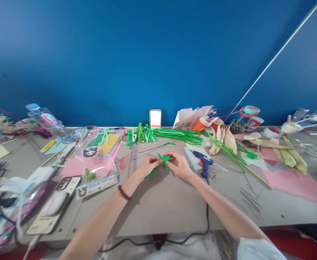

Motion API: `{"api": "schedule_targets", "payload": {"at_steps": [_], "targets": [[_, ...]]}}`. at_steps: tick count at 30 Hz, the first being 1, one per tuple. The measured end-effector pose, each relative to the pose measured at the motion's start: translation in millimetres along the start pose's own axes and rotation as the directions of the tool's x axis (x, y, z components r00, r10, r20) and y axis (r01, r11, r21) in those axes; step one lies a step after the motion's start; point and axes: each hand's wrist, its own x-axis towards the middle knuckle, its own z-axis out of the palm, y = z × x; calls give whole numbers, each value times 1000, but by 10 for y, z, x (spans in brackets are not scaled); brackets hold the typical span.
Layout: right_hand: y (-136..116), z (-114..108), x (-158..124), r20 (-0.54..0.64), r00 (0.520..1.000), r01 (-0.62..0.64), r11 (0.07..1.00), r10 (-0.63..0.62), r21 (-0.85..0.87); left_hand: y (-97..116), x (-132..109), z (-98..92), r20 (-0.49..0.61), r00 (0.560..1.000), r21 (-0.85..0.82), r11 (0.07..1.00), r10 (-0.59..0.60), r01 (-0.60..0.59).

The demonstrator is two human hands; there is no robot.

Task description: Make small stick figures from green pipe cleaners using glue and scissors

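Between my two hands, above the table's middle, is a small figure of twisted green pipe cleaners point(166, 159), with a round coiled knot and several loose ends. My left hand point(149, 166) pinches it from the left, where one long stem slants down toward me. From the right, the thumb and fingers of my right hand point(179, 164) close on the knot. Just beyond lies a short green pipe cleaner piece point(169, 143). Farther back are a bundle of straight green pipe cleaners point(178, 134) and a cluster of finished-looking twisted green figures point(140, 133).
A blue glue gun point(205, 164) lies right of my hands, its black cord running to the front edge. A metal ruler point(132, 159) is at left, beside a plastic bag of coloured paper point(98, 148). A phone point(52, 213) lies front left; a bottle point(46, 117) leans behind.
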Motion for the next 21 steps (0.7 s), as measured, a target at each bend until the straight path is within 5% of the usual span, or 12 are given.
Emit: {"api": "schedule_targets", "payload": {"at_steps": [13, 21], "targets": [[8, 72, 11, -78, 994, -74, 997, 77, 34, -126, 43, 54, -19, 987, -33, 987, 157, -158], [102, 157, 8, -91, 978, -160, 954, 188, 252, -79, -2, 138, -117, 991, -240, 967, 58, -85]]}}
